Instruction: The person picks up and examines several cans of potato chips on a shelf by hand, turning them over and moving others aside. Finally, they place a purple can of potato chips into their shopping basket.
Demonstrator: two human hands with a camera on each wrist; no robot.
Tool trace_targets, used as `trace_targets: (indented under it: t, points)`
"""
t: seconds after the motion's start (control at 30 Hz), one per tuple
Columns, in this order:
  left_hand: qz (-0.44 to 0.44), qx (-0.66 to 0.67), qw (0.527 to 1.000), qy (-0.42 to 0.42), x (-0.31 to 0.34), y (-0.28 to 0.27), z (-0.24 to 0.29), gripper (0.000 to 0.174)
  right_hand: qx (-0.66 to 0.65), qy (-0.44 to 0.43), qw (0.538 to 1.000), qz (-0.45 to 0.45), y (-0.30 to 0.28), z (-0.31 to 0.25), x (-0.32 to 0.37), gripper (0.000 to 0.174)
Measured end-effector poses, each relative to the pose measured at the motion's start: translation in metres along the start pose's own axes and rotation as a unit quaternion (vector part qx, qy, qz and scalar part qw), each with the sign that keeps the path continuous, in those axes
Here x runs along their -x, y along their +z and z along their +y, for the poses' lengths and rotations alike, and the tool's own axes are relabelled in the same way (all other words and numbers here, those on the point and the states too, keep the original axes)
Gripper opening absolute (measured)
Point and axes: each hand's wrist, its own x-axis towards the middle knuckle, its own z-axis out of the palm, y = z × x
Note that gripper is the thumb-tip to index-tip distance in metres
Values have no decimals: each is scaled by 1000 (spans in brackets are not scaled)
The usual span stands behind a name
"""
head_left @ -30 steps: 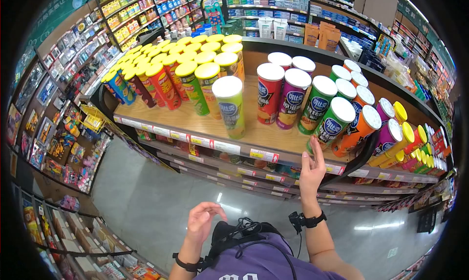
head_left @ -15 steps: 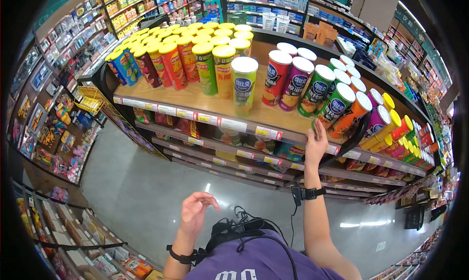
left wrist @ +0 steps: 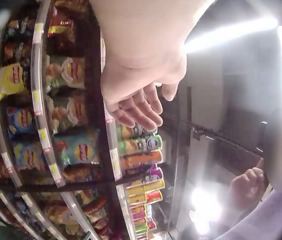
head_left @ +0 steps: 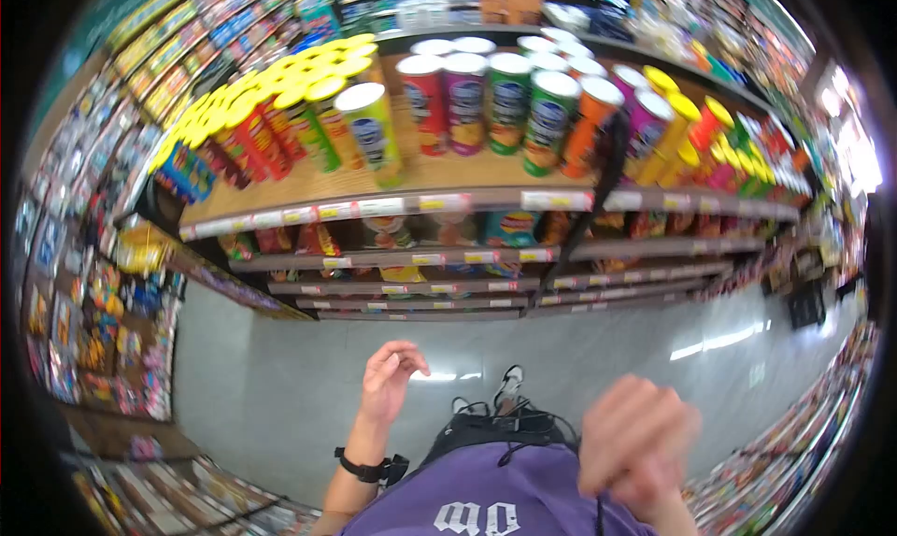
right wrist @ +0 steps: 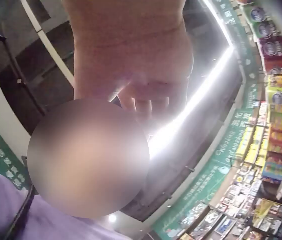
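My left hand (head_left: 388,377) hangs over the floor in front of the shelf, fingers loosely bent, holding nothing. In the left wrist view the left palm (left wrist: 136,90) shows, its fingers slightly spread and overlapping chip cans beyond. Blurred by motion, my right hand (head_left: 640,438) is raised close before the chest, fingers loosely curled, with no object showing in it. Tall chip cans stand on the top shelf (head_left: 402,181): a light green can (head_left: 371,139), a red can (head_left: 423,111), a purple can (head_left: 464,106), green ones and an orange can (head_left: 591,129).
Yellow-lidded cans (head_left: 280,87) crowd the shelf's left end. Lower tiers hold chip bags (head_left: 512,226). A black curved bar (head_left: 607,167) crosses the shelf front. Grey floor (head_left: 280,368) lies between me and the shelf; other racks (head_left: 117,321) stand at the left.
My right hand has left the green can at the shelf edge and come back, raised near the chest. The left hand stays low. The head view has shifted, showing more floor and both shoes.
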Motion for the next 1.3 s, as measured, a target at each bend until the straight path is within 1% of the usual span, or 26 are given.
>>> trace_targets:
  t: [0.07,0.1,0.13,0.17,0.23,0.33,0.4,0.43,0.47,0.53,0.57,0.63,0.73,0.83,0.87,0.9,0.93,0.97,1.0,1.07,1.1,1.13,1.17,1.2,1.23,1.3]
  points:
    - [-29,-6,999,-26,-15,24,-10,36,-44,-69,996,-47,11,-39,7,3]
    - [-63,-34,997,-34,-24,36,-17,37,-33,-93,991,-85,12,-55,-3,45]
    - [-84,-42,994,-52,-30,53,-22,37,-26,-87,994,-60,7,-62,6,45]
    - [-110,-52,991,-61,-39,72,-25,37,-17,-145,984,-103,0,-69,14,50]
    - [-148,-55,984,-78,-45,108,-35,37,1,-207,969,-135,-9,-85,37,56]
    - [-192,-72,973,-107,-43,150,-62,36,-14,-211,976,-51,-23,-113,85,45]
    - [-216,-84,964,-127,-43,175,-92,37,-83,-155,984,-29,-47,-133,117,38]
    - [-212,-80,963,-147,-40,183,-107,36,-74,-155,985,-13,-60,-141,131,38]
    - [-206,-78,961,-168,-39,194,-121,35,-38,-203,978,-7,-73,-147,144,35]
    - [-198,-87,956,-201,-37,222,-151,35,5,-248,969,22,-98,-162,187,33]
    - [-181,-92,954,-221,-32,238,-167,35,-65,-198,978,-4,-110,-173,217,11]
    - [-198,-92,942,-255,-29,276,-197,35,-131,-148,980,-10,-127,-195,261,45]
    - [-227,-139,917,-298,-22,320,-237,35,-141,-172,973,59,-151,-215,310,45]
    - [-243,-175,894,-335,-19,352,-273,35,-113,-193,973,63,-172,-238,353,41]
    - [-250,-181,885,-348,-17,363,-283,36,-59,-193,968,148,-171,-248,365,15]
    - [-253,-182,880,-358,-11,376,-292,36,-3,-191,955,228,-173,-258,376,30]
    - [-265,-204,872,-359,-7,388,-300,37,-7,-201,953,227,-179,-260,394,28]
    - [-278,-226,863,-356,-5,399,-308,38,-10,-178,937,301,-177,-263,421,18]
    - [-288,-229,856,-362,-3,408,-314,38,-1,-160,920,357,-176,-264,450,20]
    - [-295,-228,848,-377,0,420,-326,36,29,-113,854,507,-178,-262,515,35]
    - [-292,-226,843,-391,0,425,-331,35,39,-91,809,580,-181,-258,546,45]
    - [-295,-240,836,-397,0,430,-335,34,33,-45,736,675,-184,-255,572,36]
    - [-297,-242,832,-402,0,433,-341,34,62,6,668,742,-186,-245,614,32]
    - [-291,-256,828,-406,0,435,-347,33,54,6,639,767,-195,-239,647,28]
    - [-287,-269,824,-409,1,436,-353,33,82,30,579,810,-200,-229,680,27]
    - [-287,-279,815,-420,4,443,-365,32,81,69,507,855,-202,-206,765,26]
